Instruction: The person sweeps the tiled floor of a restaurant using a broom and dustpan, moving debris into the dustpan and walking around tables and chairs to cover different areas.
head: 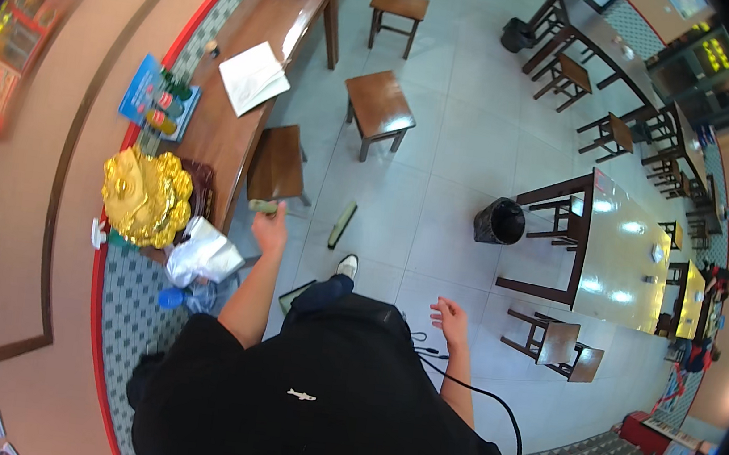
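My left hand is closed around a pale green handle, held beside the long wooden table. What the handle's far end joins cannot be seen. On the floor ahead lies a narrow green bar with a dark edge, resembling a broom head. A green-edged flat thing, partly hidden by my leg, is near my shoe. My right hand hangs over the floor at my right side, fingers loosely apart, holding nothing.
A golden toad figure, a white plastic bag, a bottle display and papers crowd the left side. Wooden stools stand ahead. At right are a black-lined bin and a light-topped table. A cable trails from me.
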A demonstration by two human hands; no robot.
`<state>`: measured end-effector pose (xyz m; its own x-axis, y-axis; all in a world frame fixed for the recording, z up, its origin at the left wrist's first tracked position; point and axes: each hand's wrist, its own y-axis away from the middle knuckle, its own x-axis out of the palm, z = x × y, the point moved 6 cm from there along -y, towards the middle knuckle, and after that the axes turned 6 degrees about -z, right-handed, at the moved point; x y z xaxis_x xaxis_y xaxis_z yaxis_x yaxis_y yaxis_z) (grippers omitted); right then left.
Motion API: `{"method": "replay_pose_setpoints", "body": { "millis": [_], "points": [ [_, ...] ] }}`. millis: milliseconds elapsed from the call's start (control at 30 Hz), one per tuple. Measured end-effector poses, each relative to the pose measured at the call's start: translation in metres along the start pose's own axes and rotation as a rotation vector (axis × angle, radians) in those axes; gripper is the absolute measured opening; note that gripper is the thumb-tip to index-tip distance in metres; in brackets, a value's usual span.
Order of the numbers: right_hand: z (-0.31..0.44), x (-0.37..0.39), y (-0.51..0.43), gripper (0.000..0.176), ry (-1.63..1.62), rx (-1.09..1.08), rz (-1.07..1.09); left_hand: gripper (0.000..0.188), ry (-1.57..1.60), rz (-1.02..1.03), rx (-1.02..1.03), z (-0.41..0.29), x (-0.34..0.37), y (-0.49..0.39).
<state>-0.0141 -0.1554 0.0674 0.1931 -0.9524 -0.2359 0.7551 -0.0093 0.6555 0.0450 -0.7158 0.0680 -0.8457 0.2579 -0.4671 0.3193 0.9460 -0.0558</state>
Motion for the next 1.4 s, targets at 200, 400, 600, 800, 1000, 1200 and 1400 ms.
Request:
{"method": "replay_pose_setpoints", "body": {
  "millis": [200, 400, 600, 800, 1000, 1200, 1400],
  "points": [
    [0.088, 0.045, 0.003, 0.047, 0.109, 0.043, 0.141, 0.036, -0.14, 0.253, 0.085, 0.01, 0.039, 0.076],
    [0.126, 0.125, -0.042, 0.07, 0.442, 0.119, 0.422, 0.044, -0.225, 0.473, -0.023, -0.008, 0.094, 0.16],
    [0.1, 0.193, -0.064, 0.093, 0.706, 0.403, 0.629, 0.05, -0.173, 0.389, -0.113, -0.008, 0.076, 0.223],
    [0.019, 0.234, -0.078, 0.043, 0.789, 0.44, 0.84, 0.057, 0.024, 0.419, -0.325, 0.032, 0.057, 0.287],
    [-0.076, 0.195, -0.163, 0.038, 0.74, 0.311, 0.681, 0.076, -0.665, 0.282, -0.323, 0.098, -0.127, 0.326],
    [-0.129, 0.064, -0.205, 0.037, 0.494, 0.536, 0.585, 0.106, -0.862, 0.299, -0.715, 0.211, -0.246, 0.409],
    [-0.195, -0.117, -0.142, 0.044, 0.305, 0.764, 0.441, 0.08, -0.564, -0.043, -0.982, 0.207, -0.252, 0.446]
  ]
}}
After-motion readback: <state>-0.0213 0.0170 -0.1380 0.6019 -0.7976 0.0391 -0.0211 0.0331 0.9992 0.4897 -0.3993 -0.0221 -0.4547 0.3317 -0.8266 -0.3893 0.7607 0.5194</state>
